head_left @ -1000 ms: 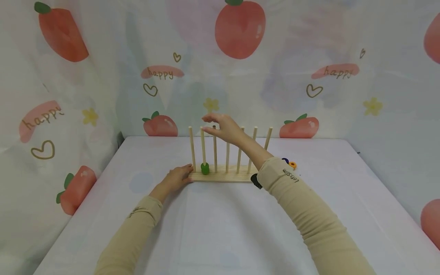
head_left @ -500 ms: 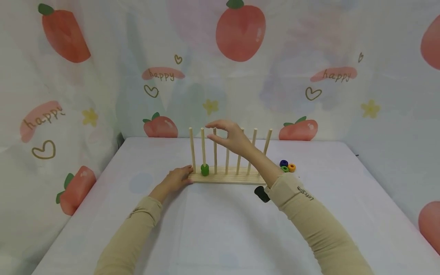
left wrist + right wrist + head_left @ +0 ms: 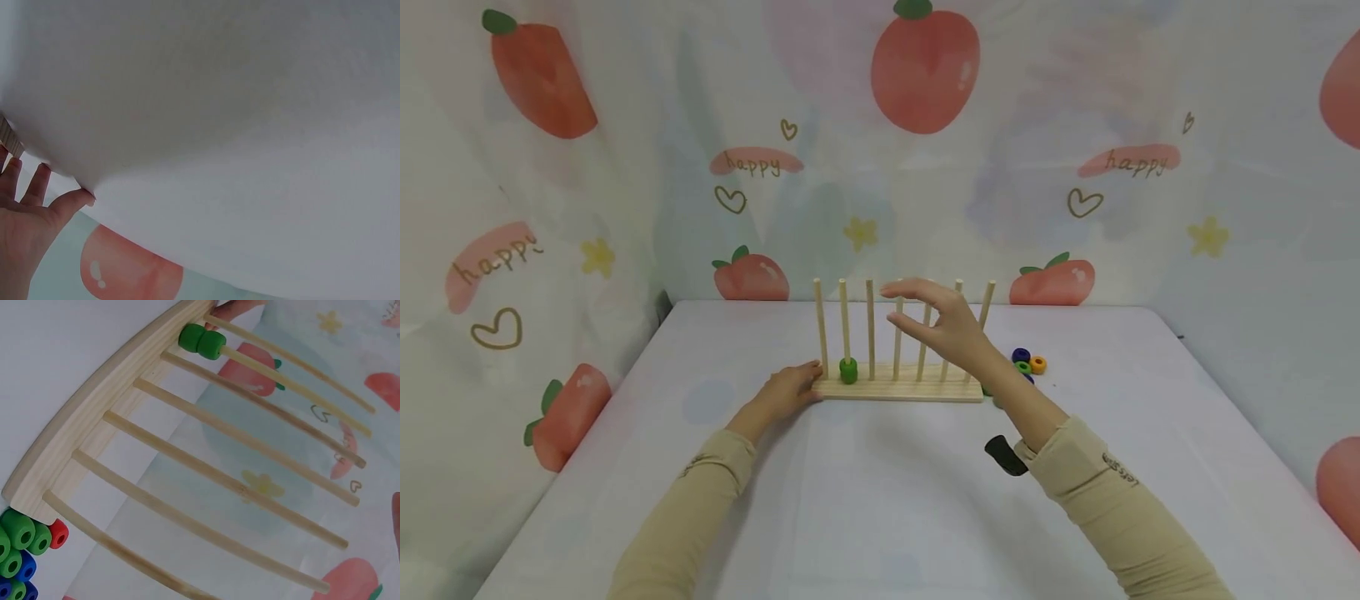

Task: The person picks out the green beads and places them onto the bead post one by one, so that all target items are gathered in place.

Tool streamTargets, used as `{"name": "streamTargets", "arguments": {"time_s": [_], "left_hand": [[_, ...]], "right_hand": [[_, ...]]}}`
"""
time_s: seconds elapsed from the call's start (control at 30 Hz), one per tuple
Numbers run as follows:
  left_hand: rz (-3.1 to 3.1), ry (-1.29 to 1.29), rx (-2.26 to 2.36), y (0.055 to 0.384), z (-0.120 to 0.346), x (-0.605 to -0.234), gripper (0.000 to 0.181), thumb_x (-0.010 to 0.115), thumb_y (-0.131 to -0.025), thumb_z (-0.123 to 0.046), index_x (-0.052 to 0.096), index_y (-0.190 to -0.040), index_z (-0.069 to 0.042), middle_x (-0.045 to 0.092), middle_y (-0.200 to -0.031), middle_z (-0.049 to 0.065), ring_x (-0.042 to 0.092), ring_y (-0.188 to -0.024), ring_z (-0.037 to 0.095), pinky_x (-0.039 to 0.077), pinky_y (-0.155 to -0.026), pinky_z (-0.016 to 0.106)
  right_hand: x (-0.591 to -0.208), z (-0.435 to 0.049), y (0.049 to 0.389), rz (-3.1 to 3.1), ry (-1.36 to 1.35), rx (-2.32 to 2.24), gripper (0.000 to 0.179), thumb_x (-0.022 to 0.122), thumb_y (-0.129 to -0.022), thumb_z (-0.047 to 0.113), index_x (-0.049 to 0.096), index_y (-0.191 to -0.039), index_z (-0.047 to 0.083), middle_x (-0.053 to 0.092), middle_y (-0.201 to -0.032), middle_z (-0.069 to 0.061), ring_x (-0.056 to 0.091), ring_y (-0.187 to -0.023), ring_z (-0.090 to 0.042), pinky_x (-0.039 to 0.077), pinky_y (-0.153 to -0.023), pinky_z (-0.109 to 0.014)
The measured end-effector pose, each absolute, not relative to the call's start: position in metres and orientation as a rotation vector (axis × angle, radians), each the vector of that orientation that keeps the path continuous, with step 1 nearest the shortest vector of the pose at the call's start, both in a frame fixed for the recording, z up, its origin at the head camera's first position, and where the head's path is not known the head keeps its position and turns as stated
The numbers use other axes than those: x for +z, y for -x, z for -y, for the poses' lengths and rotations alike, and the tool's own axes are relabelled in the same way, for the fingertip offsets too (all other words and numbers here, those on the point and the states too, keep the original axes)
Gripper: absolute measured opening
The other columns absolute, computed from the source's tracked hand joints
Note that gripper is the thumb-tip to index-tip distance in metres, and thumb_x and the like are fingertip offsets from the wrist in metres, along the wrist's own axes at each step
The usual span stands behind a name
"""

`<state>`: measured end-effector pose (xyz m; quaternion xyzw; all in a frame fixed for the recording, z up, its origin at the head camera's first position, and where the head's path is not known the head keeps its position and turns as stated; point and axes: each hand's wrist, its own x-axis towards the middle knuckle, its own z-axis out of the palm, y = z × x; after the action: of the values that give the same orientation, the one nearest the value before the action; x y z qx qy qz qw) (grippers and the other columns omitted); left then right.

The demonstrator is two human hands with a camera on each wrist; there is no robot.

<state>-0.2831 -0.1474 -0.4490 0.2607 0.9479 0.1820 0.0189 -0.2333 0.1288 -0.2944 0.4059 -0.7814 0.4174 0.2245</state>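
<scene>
A pale wooden rack [image 3: 902, 390] with several upright pegs stands in the middle of the table. Two green beads [image 3: 202, 342] sit stacked at the foot of its second peg [image 3: 846, 321] from the left. At the rack's left end my left hand [image 3: 784, 392] rests against the base; in the left wrist view, its fingers [image 3: 39, 181] look spread and fairly straight. My right hand [image 3: 946, 323] hovers before the tops of the right-hand pegs. Thumb and index finger stand apart, with nothing between them. The beads near the rack's right end are partly hidden by my right forearm.
Loose green beads [image 3: 17, 527], a red bead [image 3: 57, 533] and several blue ones lie beside the rack's right end. An orange bead [image 3: 1038, 365] lies a little farther out. A black object [image 3: 1006, 456] shows beside my right wrist. Printed cloth walls [image 3: 925, 192] enclose the table.
My right hand has moved right and slightly down, away from the second peg, its thumb and index finger still apart. The left hand and the green beads on the peg have not moved.
</scene>
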Motion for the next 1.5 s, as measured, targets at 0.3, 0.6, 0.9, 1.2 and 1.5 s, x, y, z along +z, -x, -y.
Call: {"name": "streamTargets", "arguments": {"time_s": [0.3,0.6,0.9,1.2,1.5], "left_hand": [[-2.941,-0.852,0.637,0.289,0.149,-0.454,0.054,0.058,-0.092,-0.037,0.051,-0.135,-0.004,0.047,-0.143,0.014,0.049,-0.122,0.043,0.04,-0.092,0.064],[-2.935,-0.76,0.578,0.284,0.144,-0.448,0.052,0.063,-0.09,-0.025,0.051,-0.133,0.002,0.046,-0.142,0.019,0.047,-0.125,0.043,0.039,-0.096,0.063],[-2.929,-0.746,0.586,0.284,0.143,-0.447,0.051,0.064,-0.089,-0.024,0.052,-0.132,0.002,0.046,-0.142,0.019,0.047,-0.126,0.042,0.039,-0.098,0.061],[-2.921,-0.758,0.595,0.284,0.144,-0.444,0.051,0.064,-0.089,-0.024,0.052,-0.131,0.003,0.046,-0.142,0.02,0.047,-0.126,0.042,0.039,-0.101,0.055],[-2.915,-0.759,0.602,0.282,0.144,-0.441,0.051,0.065,-0.089,-0.023,0.053,-0.13,0.005,0.048,-0.14,0.021,0.048,-0.125,0.042,0.039,-0.101,0.054]], "right_hand": [[-0.302,-0.161,0.223,2.134,-1.077,1.092,0.036,0.07,-0.076,-0.009,0.065,-0.111,-0.002,0.067,-0.111,-0.017,0.061,-0.107,-0.028,0.04,-0.099,-0.013],[-0.32,-0.197,0.218,2.11,-1.097,0.984,0.041,0.072,-0.068,-0.016,0.066,-0.106,-0.003,0.069,-0.102,-0.016,0.062,-0.101,-0.018,0.042,-0.092,-0.008],[-0.332,-0.224,0.213,2.15,-1.032,0.948,0.037,0.074,-0.069,-0.013,0.067,-0.104,-0.004,0.07,-0.098,-0.016,0.063,-0.097,-0.009,0.04,-0.092,-0.005],[-0.341,-0.247,0.208,2.207,-0.927,0.886,0.042,0.075,-0.063,-0.018,0.067,-0.102,-0.003,0.07,-0.098,-0.016,0.06,-0.099,0.002,0.038,-0.091,-0.002],[-0.352,-0.267,0.206,2.3,-0.873,0.836,0.04,0.076,-0.064,-0.015,0.067,-0.101,-0.003,0.07,-0.096,-0.016,0.062,-0.094,-0.005,0.037,-0.088,0.0]]}}
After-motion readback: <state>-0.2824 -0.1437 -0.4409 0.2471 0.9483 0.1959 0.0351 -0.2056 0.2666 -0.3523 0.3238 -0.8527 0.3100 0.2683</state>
